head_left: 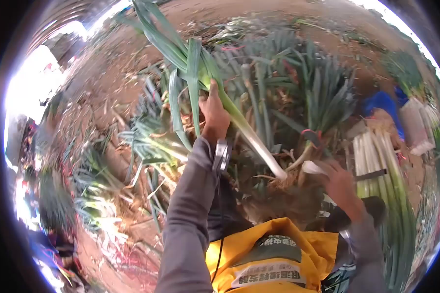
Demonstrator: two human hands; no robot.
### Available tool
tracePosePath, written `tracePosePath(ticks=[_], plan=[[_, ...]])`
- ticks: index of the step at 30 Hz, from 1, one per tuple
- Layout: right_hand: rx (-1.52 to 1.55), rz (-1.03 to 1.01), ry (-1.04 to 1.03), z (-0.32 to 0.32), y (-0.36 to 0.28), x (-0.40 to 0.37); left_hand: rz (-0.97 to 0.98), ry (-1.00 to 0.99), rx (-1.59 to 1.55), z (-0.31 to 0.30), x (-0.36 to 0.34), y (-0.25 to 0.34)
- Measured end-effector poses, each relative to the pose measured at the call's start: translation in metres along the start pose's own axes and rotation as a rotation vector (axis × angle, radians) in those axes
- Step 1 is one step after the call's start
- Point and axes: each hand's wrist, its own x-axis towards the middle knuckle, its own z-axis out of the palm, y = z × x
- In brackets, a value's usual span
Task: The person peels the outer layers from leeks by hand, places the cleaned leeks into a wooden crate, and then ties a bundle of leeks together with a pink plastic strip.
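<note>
My left hand (214, 115) is closed round a leek (247, 129) where its white shaft meets the green leaves. The leek slants across the middle of the view, leaves up and left, its trimmed-looking white end low and right. Below that end lie brownish roots (281, 184). My right hand (341, 188), smeared by motion, is closed at a pale white object (315, 168) whose kind is too blurred to tell. It is just right of the leek's white end, apart from it. Behind the leek stands a bundle of leeks (327, 93) with a red tie (310, 136).
Trimmed leeks (384, 166) bound with a dark band (371, 175) lie at right. Beyond them are a blue bag (386, 110) and another white-stemmed bundle (418, 122). Loose leeks (156, 141) and leaf scraps cover the soil at left. A yellow apron (274, 239) covers my lap.
</note>
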Motion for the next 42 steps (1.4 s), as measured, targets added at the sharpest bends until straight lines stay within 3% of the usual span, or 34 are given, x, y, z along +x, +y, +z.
tracePosePath(ticks=[1,3,4,5,7,9,10,12,15,17,19,21,23,25,28,29,31,34,39,40,41,42], plan=[[0.177,-0.195,0.125,0.022,0.014,0.027,-0.084,-0.059,-0.005,0.019,-0.029,0.0],[0.592,0.057,0.283,0.025,-0.034,0.113,-0.33,-0.095,-0.007,0.041,-0.073,-0.006],[0.626,0.086,0.263,0.021,-0.048,0.142,-0.28,-0.23,-0.039,0.038,-0.081,-0.024],[0.597,0.03,0.325,0.03,-0.053,0.174,-0.294,-0.242,-0.034,0.041,-0.093,-0.026],[0.573,-0.028,0.387,0.039,-0.047,0.211,-0.421,-0.325,0.082,0.046,-0.107,-0.019],[0.725,0.219,0.488,0.037,-0.053,0.225,-0.36,-0.397,-0.008,0.04,-0.099,-0.022],[0.95,0.221,0.525,0.037,-0.054,0.222,-0.327,-0.383,0.008,0.039,-0.092,-0.024],[1.012,0.287,0.496,0.048,-0.041,0.225,-0.262,-0.419,0.005,0.035,-0.083,-0.023],[1.229,0.55,0.623,0.072,0.01,0.217,-0.329,-0.417,-0.148,0.035,-0.083,-0.011],[1.307,0.563,0.559,0.081,0.064,0.208,-0.25,-0.438,-0.171,0.028,-0.079,0.0],[1.375,0.579,0.497,0.077,0.062,0.209,-0.37,-0.491,-0.243,0.031,-0.085,0.02],[0.973,0.259,0.224,0.049,0.014,0.199,-0.402,-0.506,-0.125,0.031,-0.091,0.017],[1.205,0.029,0.142,0.047,-0.007,0.208,-0.479,-0.628,-0.004,0.033,-0.098,0.017],[1.497,0.223,0.011,0.029,-0.038,0.214,-0.489,-0.64,0.044,0.034,-0.105,0.007],[1.499,0.126,-0.092,0.034,-0.041,0.231,-0.551,-0.707,-0.018,0.038,-0.108,0.005],[1.502,0.127,-0.093,0.034,-0.048,0.233,-0.56,-0.704,-0.022,0.041,-0.108,0.008],[1.689,0.188,0.223,0.032,-0.064,0.23,-0.576,-0.694,-0.018,0.043,-0.105,0.005],[1.744,0.149,0.389,0.047,-0.058,0.227,-0.289,-0.385,0.233,0.043,-0.088,-0.007],[1.68,0.048,0.137,0.058,-0.002,0.156,-0.089,-0.205,0.203,0.023,-0.042,0.006],[1.658,0.011,0.078,0.06,0.009,0.142,-0.079,-0.064,0.34,0.018,-0.03,0.015],[1.414,0.164,0.114,0.074,0.018,0.127,-0.093,-0.08,0.265,0.014,-0.02,0.025],[1.156,0.303,0.152,0.099,0.033,0.104,-0.026,0.024,0.281,0.009,-0.008,0.03]])
